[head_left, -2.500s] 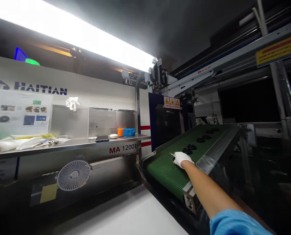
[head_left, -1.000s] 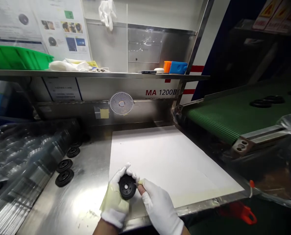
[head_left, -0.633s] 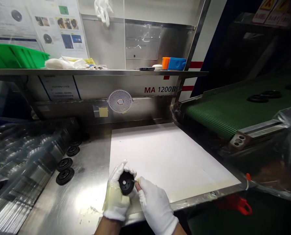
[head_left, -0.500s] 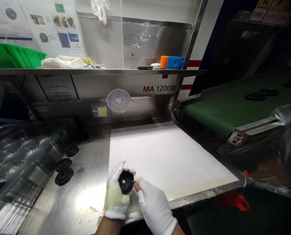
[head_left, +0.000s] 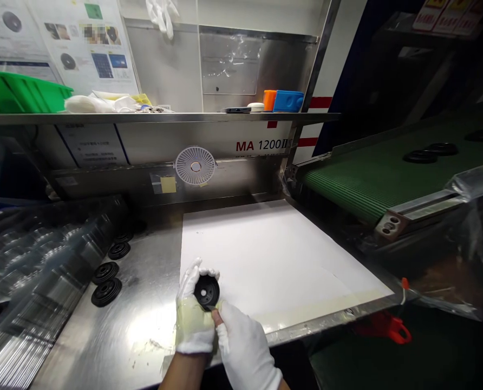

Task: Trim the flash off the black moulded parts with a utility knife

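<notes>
Left hand (head_left: 191,319): yours, white-gloved with yellowish tape around the palm; closed around a black grooved disc (head_left: 206,291).
Right hand (head_left: 243,342): yours, white-gloved; closed, pinching a small blade (head_left: 213,307) just at the disc's lower edge.
Disc position: held in your hands, above the front of the stainless steel surface (head_left: 144,325).
Beside hands: white sheet (head_left: 274,260) lying on the surface to your right; loose black discs (head_left: 106,292) to your left.
Farther right: green conveyor belt (head_left: 347,184), carrying more discs.
</notes>
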`<state>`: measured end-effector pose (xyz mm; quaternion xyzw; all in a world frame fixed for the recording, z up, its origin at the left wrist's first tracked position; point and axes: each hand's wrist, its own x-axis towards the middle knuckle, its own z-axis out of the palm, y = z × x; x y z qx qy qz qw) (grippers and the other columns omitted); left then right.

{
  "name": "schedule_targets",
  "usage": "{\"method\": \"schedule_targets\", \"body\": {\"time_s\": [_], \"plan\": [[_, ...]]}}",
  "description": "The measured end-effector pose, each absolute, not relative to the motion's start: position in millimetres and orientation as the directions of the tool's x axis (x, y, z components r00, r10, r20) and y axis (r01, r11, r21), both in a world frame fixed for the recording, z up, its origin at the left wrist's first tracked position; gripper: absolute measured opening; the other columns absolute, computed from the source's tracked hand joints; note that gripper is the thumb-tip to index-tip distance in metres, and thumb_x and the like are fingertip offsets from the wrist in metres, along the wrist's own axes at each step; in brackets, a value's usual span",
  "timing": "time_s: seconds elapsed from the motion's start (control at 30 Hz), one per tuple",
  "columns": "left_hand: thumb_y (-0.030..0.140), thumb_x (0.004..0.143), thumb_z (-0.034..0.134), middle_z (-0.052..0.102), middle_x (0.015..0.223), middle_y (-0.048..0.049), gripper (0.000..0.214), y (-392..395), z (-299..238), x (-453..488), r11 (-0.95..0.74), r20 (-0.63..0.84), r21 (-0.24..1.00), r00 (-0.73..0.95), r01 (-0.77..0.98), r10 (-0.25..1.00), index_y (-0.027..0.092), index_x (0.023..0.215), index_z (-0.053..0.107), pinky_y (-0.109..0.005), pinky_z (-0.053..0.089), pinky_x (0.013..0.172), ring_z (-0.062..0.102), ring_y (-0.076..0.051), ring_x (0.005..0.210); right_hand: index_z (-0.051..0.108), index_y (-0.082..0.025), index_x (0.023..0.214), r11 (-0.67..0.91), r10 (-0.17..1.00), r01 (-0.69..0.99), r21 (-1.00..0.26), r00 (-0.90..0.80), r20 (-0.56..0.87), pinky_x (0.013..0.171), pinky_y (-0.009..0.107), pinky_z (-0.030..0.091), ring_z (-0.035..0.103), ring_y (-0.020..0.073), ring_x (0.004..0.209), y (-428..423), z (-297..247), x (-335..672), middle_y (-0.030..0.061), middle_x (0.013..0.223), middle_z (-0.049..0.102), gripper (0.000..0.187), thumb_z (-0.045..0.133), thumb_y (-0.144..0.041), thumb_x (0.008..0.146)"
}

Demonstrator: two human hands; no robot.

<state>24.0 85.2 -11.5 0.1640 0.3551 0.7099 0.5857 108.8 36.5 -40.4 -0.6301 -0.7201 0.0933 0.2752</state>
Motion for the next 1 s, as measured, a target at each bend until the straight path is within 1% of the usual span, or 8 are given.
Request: {"method": "schedule_targets", "body": {"time_s": [0.07,0.13,0.23,0.4,0.63,0.77,0.9,1.0], "plan": [[0.024,0.075,0.06,0.063,0.093,-0.0048,0.032,87,-13,22,-0.042,-0.194,0.625,-0.207,-0.78,0.959,0.019,0.106,0.06,-0.037,0.048,0.091,0.061,-0.017,0.089,0.052,-0.024,0.075,0.205,0.952,0.853,-0.479,-0.061,0.3,0.052,0.03,0.025,0.058,0.0167,0.057,37,-41,108,-0.0012,0.066,0.063,0.028,0.032,-0.033,0.093],[0.021,0.075,0.056,0.063,0.102,-0.0121,0.036,88,-14,17,0.085,-0.256,0.541,-0.067,-0.837,0.964,0.015,0.11,0.059,-0.042,0.052,0.084,0.062,-0.024,0.093,0.052,-0.024,0.077,0.224,0.953,0.838,-0.497,-0.082,0.291,0.053,0.03,0.027,0.058,0.0168,0.058,39,-37,112,-0.0013,0.067,0.064,0.026,0.033,-0.031,0.093],[0.017,0.073,0.053,0.063,0.084,-0.0103,0.036,87,-12,12,0.221,-0.279,0.449,0.1,-0.866,0.955,0.013,0.108,0.061,-0.04,0.054,0.071,0.062,-0.022,0.077,0.055,-0.025,0.086,0.224,0.96,0.812,-0.539,-0.089,0.265,0.058,0.029,0.031,0.06,0.0168,0.067,44,-29,122,-0.0012,0.077,0.066,0.023,0.033,-0.028,0.093],[0.013,0.073,0.062,0.056,0.069,-0.0026,0.022,88,-8,16,0.134,-0.277,0.464,0.0,-0.876,0.961,0.013,0.094,0.064,-0.027,0.052,0.063,0.056,-0.014,0.065,0.054,-0.025,0.082,0.16,0.971,0.876,-0.455,-0.057,0.232,0.058,0.03,0.029,0.058,0.0173,0.064,50,-24,127,-0.0021,0.073,0.063,0.024,0.033,-0.029,0.095],[0.005,0.065,0.064,0.055,0.068,0.0007,0.029,96,-17,21,0.034,-0.254,0.479,-0.102,-0.877,0.962,0.017,0.092,0.064,-0.025,0.053,0.065,0.056,-0.011,0.063,0.055,-0.025,0.083,0.143,0.977,0.874,-0.464,-0.05,0.206,0.056,0.029,0.028,0.058,0.0169,0.062,41,-28,111,-0.0013,0.073,0.064,0.026,0.032,-0.031,0.095],[0.01,0.07,0.063,0.06,0.076,-0.0014,0.032,94,-19,21,-0.026,-0.241,0.504,-0.169,-0.863,0.956,0.018,0.101,0.063,-0.029,0.054,0.076,0.06,-0.013,0.073,0.055,-0.024,0.082,0.159,0.974,0.859,-0.486,-0.057,0.217,0.056,0.029,0.028,0.059,0.0168,0.063,40,-30,106,-0.0009,0.072,0.064,0.024,0.034,-0.029,0.094],[0.017,0.073,0.055,0.065,0.093,-0.0125,0.033,91,-19,16,0.192,-0.297,0.466,0.052,-0.864,0.953,0.014,0.105,0.062,-0.042,0.055,0.074,0.063,-0.025,0.086,0.056,-0.024,0.085,0.156,0.971,0.868,-0.471,-0.047,0.234,0.057,0.031,0.028,0.061,0.0183,0.066,43,-30,115,-0.0002,0.075,0.066,0.023,0.035,-0.028,0.093],[0.015,0.071,0.055,0.062,0.075,-0.0077,0.03,93,-19,15,0.216,-0.293,0.423,0.093,-0.88,0.951,0.013,0.1,0.063,-0.037,0.055,0.068,0.061,-0.02,0.072,0.057,-0.024,0.09,0.129,0.975,0.863,-0.489,-0.019,0.223,0.06,0.03,0.029,0.061,0.0185,0.069,44,-31,121,-0.0005,0.077,0.066,0.018,0.039,-0.023,0.09]]}}
